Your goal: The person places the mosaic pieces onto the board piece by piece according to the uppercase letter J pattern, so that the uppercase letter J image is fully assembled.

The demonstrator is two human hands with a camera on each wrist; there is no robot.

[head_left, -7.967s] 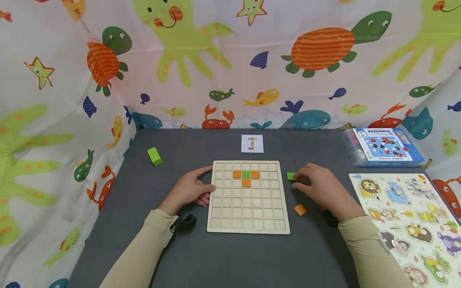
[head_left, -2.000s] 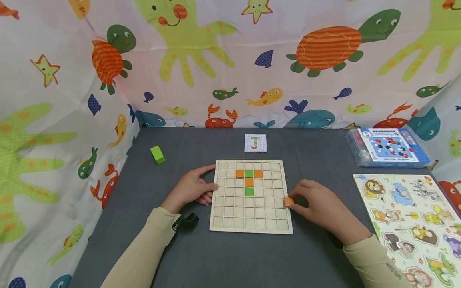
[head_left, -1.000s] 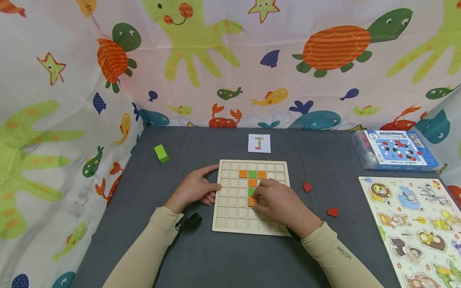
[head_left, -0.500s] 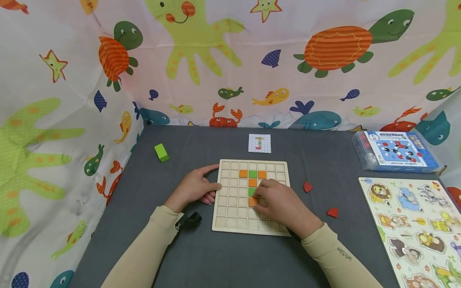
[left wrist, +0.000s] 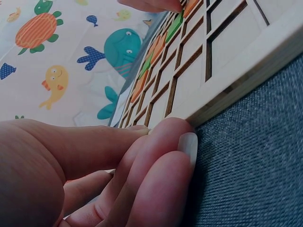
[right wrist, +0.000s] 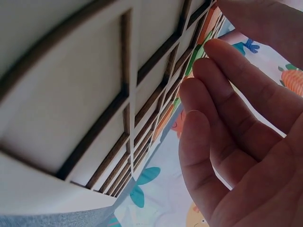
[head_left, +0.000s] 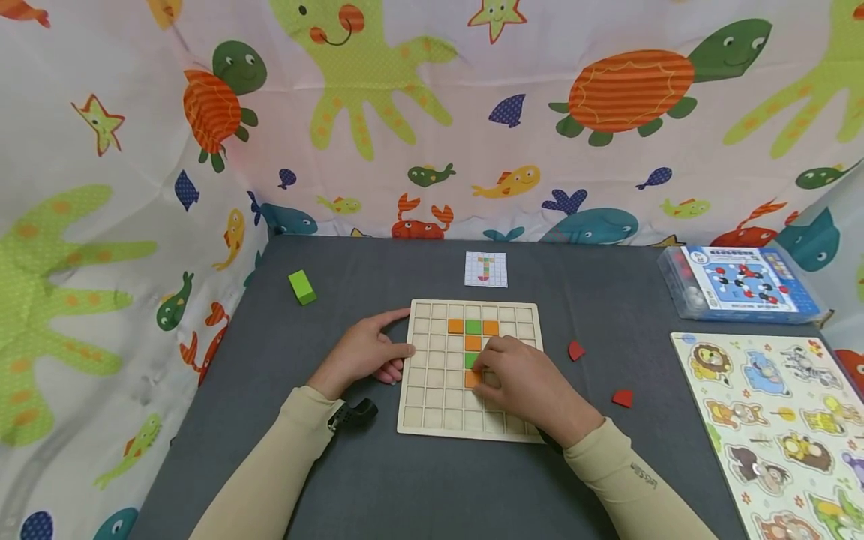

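A wooden grid board (head_left: 435,394) lies on the dark table, holding orange and green square tiles in a T-like pattern. My left hand (head_left: 361,351) holds the board's left edge, thumb on the rim and index finger along the side; the other fingers curl below, as the left wrist view shows. Over the lower part of the tile column, my right hand (head_left: 523,375) pinches an orange tile (head_left: 471,379) lying in a cell just below a green tile (head_left: 469,361). Its thumb and index finger are at that tile, partly covering it. Two red quarter-round pieces (head_left: 576,350) lie right of the board.
A small pattern card (head_left: 485,269) lies behind the board. Green blocks (head_left: 302,287) sit at the back left. On the right are a plastic box with a molecule picture (head_left: 745,281) and an animal puzzle board (head_left: 763,386). A printed cloth hangs behind.
Since the earliest frame, my right hand has brought a green tile, then an orange one, from the table to the column. Over the last second neither hand has visibly moved.
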